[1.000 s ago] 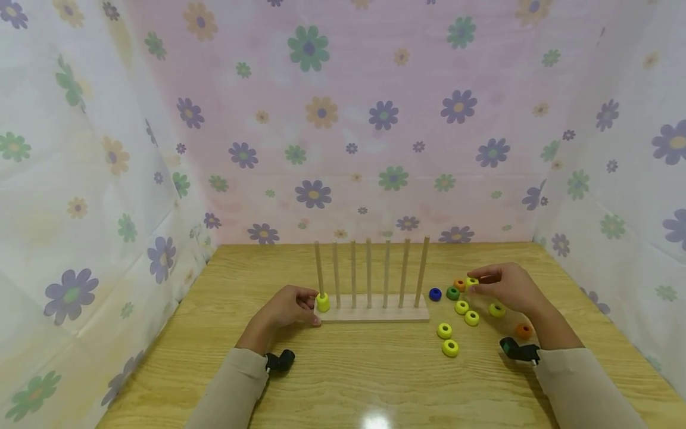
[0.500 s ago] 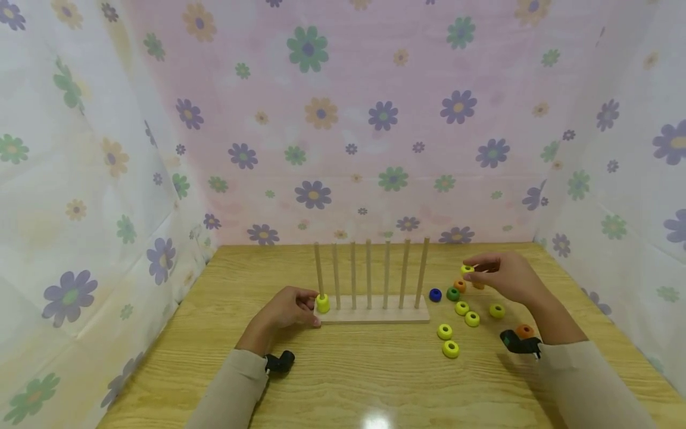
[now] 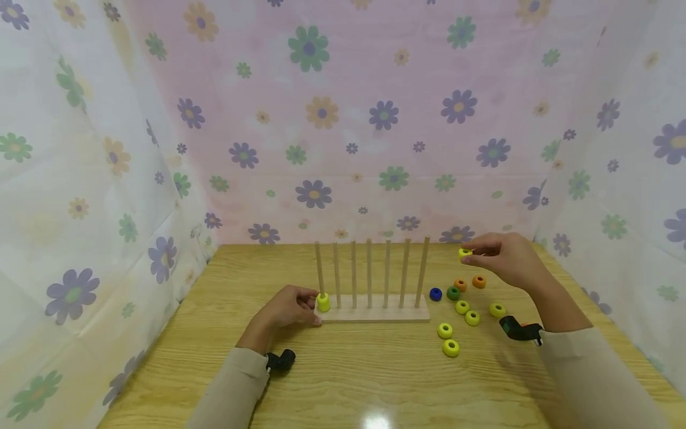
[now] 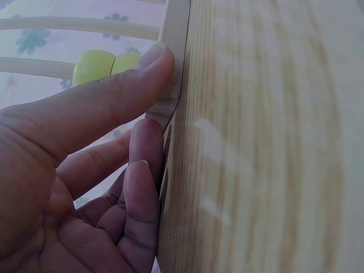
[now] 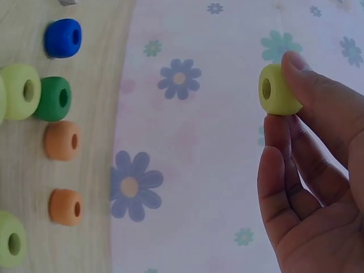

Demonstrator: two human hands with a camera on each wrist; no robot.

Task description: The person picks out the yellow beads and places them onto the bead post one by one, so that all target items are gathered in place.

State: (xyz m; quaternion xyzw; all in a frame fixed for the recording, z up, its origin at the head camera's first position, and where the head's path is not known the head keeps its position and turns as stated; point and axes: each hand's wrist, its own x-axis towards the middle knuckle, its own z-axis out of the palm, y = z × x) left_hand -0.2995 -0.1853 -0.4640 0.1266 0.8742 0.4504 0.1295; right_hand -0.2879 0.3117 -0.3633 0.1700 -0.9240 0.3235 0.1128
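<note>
You have soft, even light, white glare on the yellow wood-grain table [image 3: 370, 375], a faint shadow beside your beige-sleeved right arm [image 3: 595, 375], and a dim, hazy left wrist view where distortion seems to bow the round pale wooden pegs [image 4: 79, 24].

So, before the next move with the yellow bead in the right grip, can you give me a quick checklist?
1. Held bead secure: ok, pinched in the right grip.
2. Hole unblocked: ok, visible in the right wrist view.
3. Rack steadied: ok, left grip holds its left end.
4. Leftmost peg top free: ok, yellow beads sit only at its foot.
5. Held bead over a peg: not ok, it is right of them all.
</note>
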